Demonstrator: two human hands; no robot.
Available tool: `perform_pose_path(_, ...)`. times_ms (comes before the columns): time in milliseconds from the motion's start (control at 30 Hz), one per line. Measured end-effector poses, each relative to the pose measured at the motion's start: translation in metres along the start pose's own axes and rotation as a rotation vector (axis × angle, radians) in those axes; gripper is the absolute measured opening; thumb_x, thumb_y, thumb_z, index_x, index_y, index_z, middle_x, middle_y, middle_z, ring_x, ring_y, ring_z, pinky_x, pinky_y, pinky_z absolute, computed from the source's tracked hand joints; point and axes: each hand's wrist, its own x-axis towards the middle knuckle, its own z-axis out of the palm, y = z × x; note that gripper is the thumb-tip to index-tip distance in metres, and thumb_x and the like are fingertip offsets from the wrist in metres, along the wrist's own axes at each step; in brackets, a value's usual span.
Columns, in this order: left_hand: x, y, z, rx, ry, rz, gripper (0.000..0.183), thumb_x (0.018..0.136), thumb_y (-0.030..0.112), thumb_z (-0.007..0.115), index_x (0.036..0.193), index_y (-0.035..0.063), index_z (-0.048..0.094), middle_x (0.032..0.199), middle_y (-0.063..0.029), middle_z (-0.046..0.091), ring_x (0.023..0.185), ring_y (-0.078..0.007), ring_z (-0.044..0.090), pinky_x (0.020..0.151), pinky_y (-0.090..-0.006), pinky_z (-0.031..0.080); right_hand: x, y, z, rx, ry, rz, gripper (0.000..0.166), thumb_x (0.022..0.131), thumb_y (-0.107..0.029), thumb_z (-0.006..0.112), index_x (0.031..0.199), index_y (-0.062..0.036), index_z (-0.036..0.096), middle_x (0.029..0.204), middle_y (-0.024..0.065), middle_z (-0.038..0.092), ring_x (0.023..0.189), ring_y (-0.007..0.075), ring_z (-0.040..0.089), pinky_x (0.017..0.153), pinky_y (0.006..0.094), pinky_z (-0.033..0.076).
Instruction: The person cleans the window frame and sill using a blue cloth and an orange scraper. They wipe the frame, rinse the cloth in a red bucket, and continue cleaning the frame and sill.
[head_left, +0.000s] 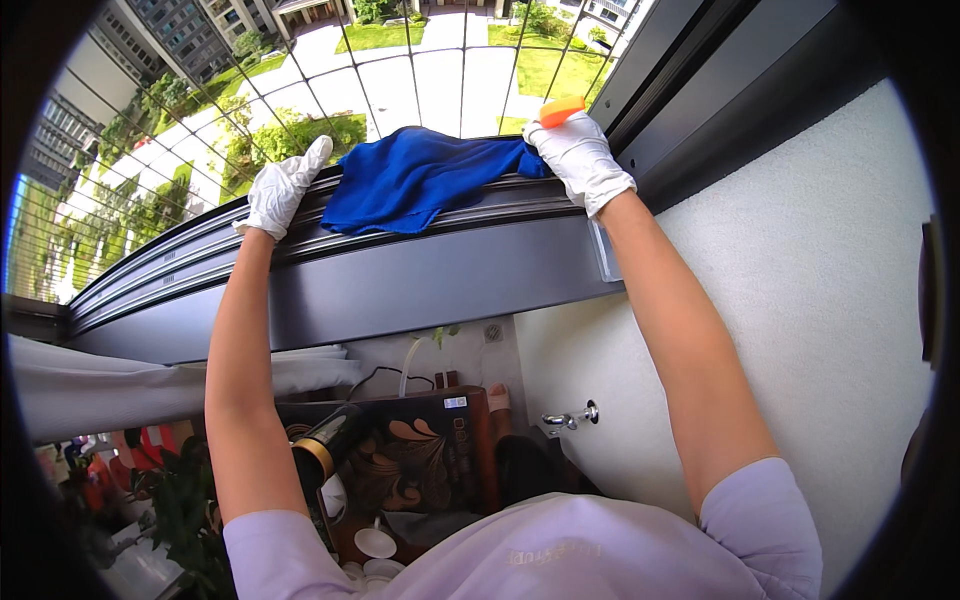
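My left hand (283, 189), in a white glove, rests on the dark metal window frame (450, 262); most of its fingers are hidden. A blue cloth (420, 180) lies draped over the frame's sliding tracks between my hands. My right hand (574, 157), gloved alike, is closed around an orange plastic piece (562, 111) that looks like a spray bottle's head. The cloth's right corner meets this hand. Under my right wrist shows clear plastic (606, 251); whether it joins the orange piece is hidden.
Beyond the frame runs a wire safety grille (410, 56), high above lawns and paving. A dark upright window post (675, 82) and white wall (810, 262) bound the right. Below are a chrome tap (570, 417), a patterned tea table (412, 457), white cups (375, 541) and a curtain (112, 390).
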Motion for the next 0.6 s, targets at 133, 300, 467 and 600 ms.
perform_pose_path(133, 0.020, 0.023, -0.012, 0.111, -0.302, -0.140, 0.044, 0.100, 0.016, 0.041, 0.143, 0.0245, 0.046, 0.117, -0.0106, 0.066, 0.099, -0.0276, 0.064, 0.094, -0.0354, 0.048, 0.007, 0.037, 0.007, 0.393, 0.029, -0.058, 0.008, 0.085, -0.007, 0.067, 0.089, 0.0003, 0.066, 0.083, 0.0036, 0.066, 0.070, 0.0111, 0.058, 0.065, 0.0244, 0.047)
perform_pose_path(300, 0.008, 0.011, -0.007, 0.203, -0.160, 0.039, 0.057, 0.095, 0.006, 0.041, 0.148, 0.0280, 0.038, 0.128, -0.0098, 0.062, 0.107, -0.0273, 0.064, 0.095, -0.0342, 0.048, 0.022, 0.012, 0.002, 0.793, -0.022, 0.241, 0.021, 0.092, -0.011, 0.054, 0.080, 0.0009, 0.067, 0.075, 0.0099, 0.068, 0.066, 0.0145, 0.064, 0.053, 0.0211, 0.050)
perform_pose_path(467, 0.012, 0.011, -0.003, 0.104, -0.148, -0.041, 0.061, 0.095, 0.008, 0.046, 0.149, 0.0310, 0.032, 0.128, -0.0096, 0.062, 0.106, -0.0296, 0.064, 0.094, -0.0341, 0.048, 0.026, -0.001, 0.024, 1.129, -0.111, 0.364, 0.026, 0.096, -0.015, 0.047, 0.094, 0.0036, 0.064, 0.087, 0.0158, 0.068, 0.079, 0.0219, 0.069, 0.059, 0.0291, 0.058)
perform_pose_path(600, 0.014, 0.026, -0.006, -0.109, 0.030, -0.106, 0.054, 0.098, 0.058, 0.031, 0.123, 0.0214, 0.062, 0.099, -0.0126, 0.070, 0.093, -0.0350, 0.063, 0.089, -0.0385, 0.045, 0.027, -0.008, 0.050, 1.341, -0.165, 0.409, 0.026, 0.095, -0.016, 0.048, 0.096, 0.0056, 0.063, 0.090, 0.0176, 0.068, 0.077, 0.0249, 0.069, 0.061, 0.0338, 0.061)
